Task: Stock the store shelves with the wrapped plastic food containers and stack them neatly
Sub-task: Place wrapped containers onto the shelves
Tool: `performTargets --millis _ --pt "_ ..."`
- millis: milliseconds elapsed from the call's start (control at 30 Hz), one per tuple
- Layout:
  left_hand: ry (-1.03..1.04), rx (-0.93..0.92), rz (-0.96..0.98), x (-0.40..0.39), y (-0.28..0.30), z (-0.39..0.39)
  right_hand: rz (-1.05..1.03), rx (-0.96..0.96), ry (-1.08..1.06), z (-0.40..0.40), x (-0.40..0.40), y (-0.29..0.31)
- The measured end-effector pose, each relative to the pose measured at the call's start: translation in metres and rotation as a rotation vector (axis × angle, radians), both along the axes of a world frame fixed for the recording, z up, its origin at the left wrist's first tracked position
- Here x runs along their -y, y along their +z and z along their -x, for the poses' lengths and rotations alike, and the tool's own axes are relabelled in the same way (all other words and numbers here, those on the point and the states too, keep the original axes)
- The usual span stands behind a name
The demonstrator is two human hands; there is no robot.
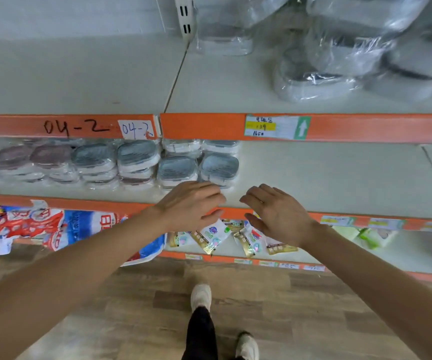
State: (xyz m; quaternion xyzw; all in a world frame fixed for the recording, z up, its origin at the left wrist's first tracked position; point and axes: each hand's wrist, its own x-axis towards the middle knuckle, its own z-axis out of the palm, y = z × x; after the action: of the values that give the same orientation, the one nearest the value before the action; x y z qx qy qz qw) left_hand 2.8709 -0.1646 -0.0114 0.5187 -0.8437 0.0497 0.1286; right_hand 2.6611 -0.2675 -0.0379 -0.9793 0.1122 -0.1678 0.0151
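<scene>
At the front edge of the middle shelf [326, 178], both hands are hovering palm-down with nothing in them: the left hand [191, 206] is spreading its fingers [209, 189] loosely, the tips lying over or just short of the nearest stack; whether they are touching the wrap I cannot tell. The right hand [277, 214] is hanging a little apart from it, fingers relaxed and slightly splayed, over bare shelf beside the row. Just beyond the left fingertips, the wrapped containers [178, 170] are sitting in low stacks running leftward along the shelf, lids up, the rightmost stack [218, 167] closing the row; they are lining up close together, probably so the row reads tidy and leaves the right half of the shelf free for more. Judging by the open hands at the end of the row, the person is likely either squaring up that last stack or letting go of it. Further out, larger wrapped tubs [339, 48] are crowding the right of the upper shelf [106, 74], behind an orange rail [196, 126] bearing a price label [274, 127]. Below, sachets [209, 237] are lying on the lowest shelf, and white shoes [201, 297] are standing on the wooden floor [131, 307].
</scene>
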Motion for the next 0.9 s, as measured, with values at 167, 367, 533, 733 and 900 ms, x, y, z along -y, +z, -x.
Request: performTargets --millis 167,367,533,733,900 --pt "0.008 0.001 0.066 0.014 0.053 0.008 0.057 -0.008 -0.006 0.010 0.004 0.052" --pt "0.139 -0.130 0.162 0.039 0.108 -0.004 0.135 0.037 -0.065 0.003 0.026 0.111" --pt "0.212 -0.141 0.226 0.073 0.141 -0.020 0.177 0.005 -0.122 -0.009 0.055 0.153" --pt "0.301 -0.132 0.196 0.135 0.176 -0.057 0.286 -0.006 -0.230 -0.041 0.099 0.198" --pt "0.420 -0.078 -0.053 0.198 0.177 -0.095 0.272 0.014 -0.464 -0.087 0.134 0.219"
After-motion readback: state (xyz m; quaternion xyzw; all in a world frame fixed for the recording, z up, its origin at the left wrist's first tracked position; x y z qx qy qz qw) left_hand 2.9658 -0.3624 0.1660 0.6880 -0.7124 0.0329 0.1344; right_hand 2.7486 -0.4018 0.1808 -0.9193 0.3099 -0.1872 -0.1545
